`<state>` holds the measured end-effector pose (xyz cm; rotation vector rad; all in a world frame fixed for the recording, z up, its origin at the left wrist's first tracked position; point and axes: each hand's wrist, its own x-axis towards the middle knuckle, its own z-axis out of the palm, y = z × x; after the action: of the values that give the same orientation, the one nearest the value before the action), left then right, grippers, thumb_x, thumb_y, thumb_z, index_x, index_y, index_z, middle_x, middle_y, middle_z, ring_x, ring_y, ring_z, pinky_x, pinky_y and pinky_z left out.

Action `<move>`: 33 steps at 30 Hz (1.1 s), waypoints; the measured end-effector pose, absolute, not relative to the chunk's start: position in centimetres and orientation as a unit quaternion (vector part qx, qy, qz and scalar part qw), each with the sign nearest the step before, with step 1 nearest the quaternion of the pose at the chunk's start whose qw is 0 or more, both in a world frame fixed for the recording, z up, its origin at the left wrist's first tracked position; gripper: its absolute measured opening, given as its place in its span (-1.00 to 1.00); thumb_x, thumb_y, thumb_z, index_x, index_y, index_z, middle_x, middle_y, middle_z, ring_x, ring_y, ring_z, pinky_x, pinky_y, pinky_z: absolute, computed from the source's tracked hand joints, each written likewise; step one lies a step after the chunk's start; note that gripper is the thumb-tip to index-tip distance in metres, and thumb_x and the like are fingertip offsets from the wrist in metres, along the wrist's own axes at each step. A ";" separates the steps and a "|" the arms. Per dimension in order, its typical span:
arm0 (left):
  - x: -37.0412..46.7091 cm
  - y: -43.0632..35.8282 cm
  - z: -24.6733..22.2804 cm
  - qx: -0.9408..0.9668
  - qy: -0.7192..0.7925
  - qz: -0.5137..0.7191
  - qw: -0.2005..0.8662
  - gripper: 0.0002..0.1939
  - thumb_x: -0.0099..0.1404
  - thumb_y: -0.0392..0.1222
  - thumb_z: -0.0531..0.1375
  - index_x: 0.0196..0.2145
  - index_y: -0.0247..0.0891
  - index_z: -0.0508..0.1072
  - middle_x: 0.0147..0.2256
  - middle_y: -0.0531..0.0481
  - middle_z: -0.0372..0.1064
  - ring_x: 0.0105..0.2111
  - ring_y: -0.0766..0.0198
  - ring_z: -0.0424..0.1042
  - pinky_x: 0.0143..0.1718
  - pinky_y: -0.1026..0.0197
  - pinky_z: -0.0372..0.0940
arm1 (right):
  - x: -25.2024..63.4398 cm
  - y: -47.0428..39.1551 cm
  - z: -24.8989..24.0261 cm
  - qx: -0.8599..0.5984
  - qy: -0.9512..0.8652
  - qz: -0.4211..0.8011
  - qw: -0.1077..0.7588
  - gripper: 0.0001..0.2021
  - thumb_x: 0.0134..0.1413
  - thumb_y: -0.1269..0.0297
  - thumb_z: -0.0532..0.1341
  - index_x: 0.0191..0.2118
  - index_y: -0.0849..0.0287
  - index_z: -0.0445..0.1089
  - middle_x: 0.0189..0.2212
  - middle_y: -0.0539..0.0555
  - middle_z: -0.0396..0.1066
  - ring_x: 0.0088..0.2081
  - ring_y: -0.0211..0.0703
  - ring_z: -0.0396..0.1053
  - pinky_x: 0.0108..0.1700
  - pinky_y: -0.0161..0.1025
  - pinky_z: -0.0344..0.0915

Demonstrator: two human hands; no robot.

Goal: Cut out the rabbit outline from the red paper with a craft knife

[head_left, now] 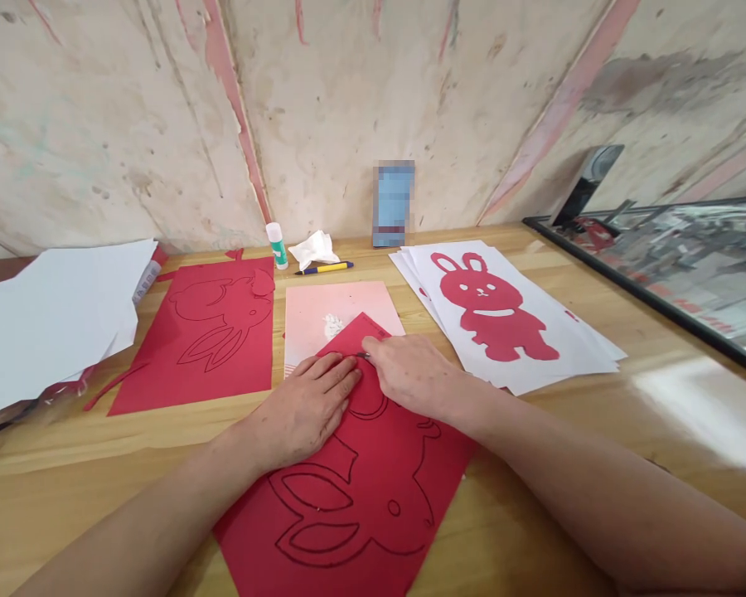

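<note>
A red paper sheet (pixel 373 452) lies slanted on the table, a rabbit outlined on it in black. My left hand (pixel 311 406) rests flat on its left side, fingers stretched out close together. Just right of those fingertips, my right hand (pixel 410 373) is closed around what looks like a craft knife (pixel 363 355). Only its thin dark tip shows, touching the sheet near the far corner; the hand hides the rest. Beneath that corner is a pink board (pixel 373 296) with crumpled white bits (pixel 332 326) on it.
Left lies another red sheet (pixel 224 365) with a rabbit outline, beside white papers (pixel 55 307). Right are stacked white sheets (pixel 559 332) bearing a red paper rabbit (pixel 481 298). Behind stand a glue stick (pixel 277 247), a tissue (pixel 314 247), a pen (pixel 326 268) and a blurred blue object (pixel 394 203).
</note>
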<state>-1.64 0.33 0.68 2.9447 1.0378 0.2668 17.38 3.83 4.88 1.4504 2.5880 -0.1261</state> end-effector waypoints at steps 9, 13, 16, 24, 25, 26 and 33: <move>-1.7 0.4 0.3 0.938 0.334 0.091 0.008 -0.57 0.39 -0.23 -0.09 0.17 -0.38 0.18 0.19 -0.17 0.12 0.17 0.02 0.09 0.15 -0.04 0.07 | 17.0 3.7 4.9 0.486 0.869 -0.022 0.087 -0.76 0.03 0.50 -0.02 -0.22 0.21 0.32 -0.46 0.15 0.44 -0.36 -0.03 0.45 -0.47 -0.25 0.07; -1.6 0.5 0.4 0.939 0.334 0.087 0.015 -0.55 0.38 -0.21 -0.08 0.18 -0.36 0.16 0.18 -0.17 0.13 0.16 0.02 0.09 0.13 -0.04 0.08 | 16.8 3.7 4.9 0.488 0.868 -0.032 0.085 -0.76 0.03 0.49 -0.01 -0.21 0.21 0.33 -0.48 0.15 0.44 -0.36 -0.05 0.44 -0.46 -0.26 0.08; -1.5 0.4 0.6 0.937 0.339 0.079 0.020 -0.55 0.38 -0.21 -0.08 0.18 -0.36 0.17 0.19 -0.18 0.12 0.16 0.03 0.09 0.13 -0.04 0.07 | 16.7 3.8 4.9 0.485 0.870 -0.040 0.080 -0.77 0.04 0.47 0.00 -0.22 0.20 0.35 -0.47 0.15 0.44 -0.37 -0.07 0.43 -0.45 -0.26 0.08; -1.3 0.4 0.8 0.935 0.345 0.081 0.021 -0.56 0.38 -0.21 -0.08 0.17 -0.37 0.17 0.16 -0.16 0.16 0.15 0.03 0.11 0.13 -0.02 0.07 | 16.8 4.0 5.3 0.483 0.871 -0.047 0.075 -0.78 0.03 0.46 0.01 -0.28 0.18 0.38 -0.47 0.11 0.42 -0.41 -0.14 0.39 -0.47 -0.28 0.04; -1.3 0.4 0.8 0.935 0.345 0.082 0.021 -0.55 0.37 -0.21 -0.08 0.17 -0.37 0.17 0.16 -0.16 0.16 0.15 0.03 0.10 0.13 -0.02 0.07 | 16.8 4.0 5.3 0.485 0.870 -0.047 0.076 -0.78 0.03 0.46 0.01 -0.28 0.17 0.38 -0.48 0.11 0.42 -0.42 -0.14 0.38 -0.48 -0.28 0.03; -1.4 0.4 0.7 0.935 0.344 0.084 0.021 -0.55 0.37 -0.21 -0.08 0.17 -0.37 0.17 0.16 -0.15 0.16 0.15 0.03 0.10 0.13 -0.02 0.07 | 16.9 4.0 5.4 0.487 0.869 -0.048 0.078 -0.78 0.03 0.46 0.01 -0.29 0.17 0.38 -0.48 0.11 0.42 -0.42 -0.14 0.38 -0.48 -0.28 0.02; -1.4 0.3 0.6 0.935 0.342 0.090 0.022 -0.55 0.38 -0.20 -0.08 0.17 -0.38 0.17 0.16 -0.15 0.15 0.15 0.04 0.10 0.14 -0.01 0.06 | 17.0 3.9 5.5 0.488 0.866 -0.045 0.099 -0.77 0.04 0.45 -0.01 -0.26 0.18 0.37 -0.47 0.12 0.42 -0.41 -0.12 0.39 -0.48 -0.26 -0.02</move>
<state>-1.45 0.30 0.55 2.8977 1.0608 0.2778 16.98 3.94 5.51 1.4430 2.5615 -0.1344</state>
